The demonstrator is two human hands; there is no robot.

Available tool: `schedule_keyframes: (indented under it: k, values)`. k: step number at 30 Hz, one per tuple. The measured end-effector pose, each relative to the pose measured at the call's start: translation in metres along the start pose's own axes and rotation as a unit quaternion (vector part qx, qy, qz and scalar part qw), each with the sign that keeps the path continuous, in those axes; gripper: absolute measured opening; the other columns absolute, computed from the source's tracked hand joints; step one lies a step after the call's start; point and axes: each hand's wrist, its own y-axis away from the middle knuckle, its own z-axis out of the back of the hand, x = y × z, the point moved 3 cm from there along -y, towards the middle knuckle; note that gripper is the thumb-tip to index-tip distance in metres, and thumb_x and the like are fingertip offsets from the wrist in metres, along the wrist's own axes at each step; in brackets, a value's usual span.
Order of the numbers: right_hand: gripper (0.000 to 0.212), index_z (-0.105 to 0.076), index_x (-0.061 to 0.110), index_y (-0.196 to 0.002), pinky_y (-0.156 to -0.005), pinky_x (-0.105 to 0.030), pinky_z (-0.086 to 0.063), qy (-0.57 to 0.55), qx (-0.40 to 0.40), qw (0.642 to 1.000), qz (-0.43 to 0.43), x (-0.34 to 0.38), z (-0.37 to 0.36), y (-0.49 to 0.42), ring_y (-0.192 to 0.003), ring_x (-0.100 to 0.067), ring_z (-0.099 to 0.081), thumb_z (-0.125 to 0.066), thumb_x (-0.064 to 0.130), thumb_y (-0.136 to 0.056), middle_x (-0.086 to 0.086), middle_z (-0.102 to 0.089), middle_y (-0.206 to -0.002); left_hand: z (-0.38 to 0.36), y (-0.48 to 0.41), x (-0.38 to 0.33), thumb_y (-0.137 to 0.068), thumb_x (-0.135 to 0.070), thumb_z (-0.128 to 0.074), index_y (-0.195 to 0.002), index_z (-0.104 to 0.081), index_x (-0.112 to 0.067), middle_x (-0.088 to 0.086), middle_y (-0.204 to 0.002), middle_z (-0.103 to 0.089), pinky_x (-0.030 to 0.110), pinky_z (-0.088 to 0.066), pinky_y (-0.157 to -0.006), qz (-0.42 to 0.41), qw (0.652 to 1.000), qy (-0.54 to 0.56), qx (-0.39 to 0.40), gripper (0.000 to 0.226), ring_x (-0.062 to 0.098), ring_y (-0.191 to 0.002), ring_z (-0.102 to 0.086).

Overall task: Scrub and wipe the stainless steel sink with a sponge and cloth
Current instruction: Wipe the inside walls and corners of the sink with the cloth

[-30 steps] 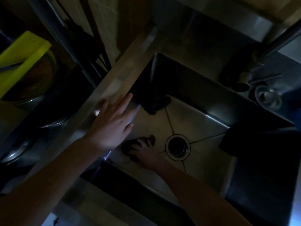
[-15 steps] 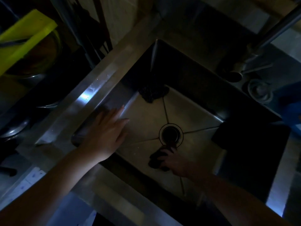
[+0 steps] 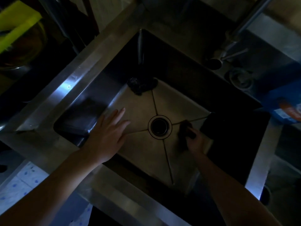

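Beside round drain (image 3: 160,126), right hand (image 3: 196,141) grips (dark) sponge (image 3: 185,130).

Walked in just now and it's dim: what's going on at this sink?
A person is scrubbing the stainless steel sink. Their right hand grips a dark sponge on the basin floor, just right of the drain. Their left hand lies open and flat by the sink's left rim. A dark crumpled wad lies in the far corner.
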Motion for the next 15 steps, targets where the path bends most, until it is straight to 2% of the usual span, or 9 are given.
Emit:
schedule_keyframes:
  k: [2,4,6,9,12,15]
  values:
    - [0.040,-0.053,0.012,-0.131,-0.089,-0.021,-0.037,-0.004,-0.029,0.999,-0.042,-0.003,0.001,-0.008,-0.121,-0.029,-0.052,-0.053,0.009,-0.091,-0.012,-0.057,-0.129,-0.001,0.001,-0.002,-0.084,-0.027,-0.063,-0.127,-0.054,-0.017,0.008,-0.153,-0.026,0.049,-0.026,-0.108,0.002,1.000,-0.006,0.005,0.044,0.029,-0.139,-0.029]
    - [0.039,-0.053,0.014,-0.131,-0.086,-0.023,-0.036,0.014,-0.013,0.998,-0.060,0.003,-0.010,-0.007,-0.119,-0.030,-0.054,-0.051,0.013,-0.091,-0.012,-0.058,-0.128,-0.004,0.002,-0.002,-0.084,-0.027,-0.064,-0.126,-0.054,-0.017,0.007,-0.153,-0.026,0.050,-0.025,-0.109,0.008,1.000,-0.003,0.008,0.045,0.029,-0.140,-0.028]
    - [0.038,-0.055,0.012,-0.128,-0.091,-0.025,-0.039,0.031,0.029,0.999,-0.025,0.020,-0.028,-0.002,-0.119,-0.030,-0.053,-0.050,0.009,-0.090,-0.013,-0.058,-0.128,-0.006,0.002,-0.001,-0.084,-0.026,-0.064,-0.128,-0.053,-0.018,0.005,-0.155,-0.023,0.049,-0.024,-0.109,0.011,1.000,0.009,0.011,0.046,0.027,-0.141,-0.024]
    - [0.041,-0.057,0.006,-0.128,-0.106,-0.032,-0.037,0.041,0.078,0.995,0.038,0.043,-0.061,0.012,-0.125,-0.029,-0.049,-0.051,0.000,-0.087,-0.014,-0.055,-0.133,-0.006,0.000,-0.001,-0.087,-0.026,-0.059,-0.134,-0.046,-0.022,0.001,-0.157,-0.015,0.045,-0.018,-0.112,0.005,1.000,0.015,0.019,0.049,0.023,-0.144,-0.017]
    - [0.041,-0.061,-0.004,-0.121,-0.107,-0.025,-0.033,0.008,0.056,0.998,0.037,0.047,-0.079,0.027,-0.124,-0.030,-0.051,-0.051,-0.012,-0.081,-0.020,-0.057,-0.130,-0.001,-0.005,-0.005,-0.088,-0.027,-0.058,-0.132,-0.049,-0.022,0.002,-0.156,-0.019,0.047,-0.020,-0.111,-0.009,1.000,0.027,0.011,0.046,0.022,-0.143,-0.020]
    - [0.041,-0.061,-0.007,-0.118,-0.103,-0.018,-0.038,-0.022,0.021,0.999,0.015,0.035,-0.074,0.039,-0.121,-0.033,-0.053,-0.051,-0.018,-0.079,-0.025,-0.057,-0.127,0.004,-0.012,-0.009,-0.090,-0.034,-0.053,-0.131,-0.051,-0.023,0.001,-0.156,-0.020,0.048,-0.025,-0.111,-0.025,0.999,0.022,0.006,0.042,0.021,-0.142,-0.023]
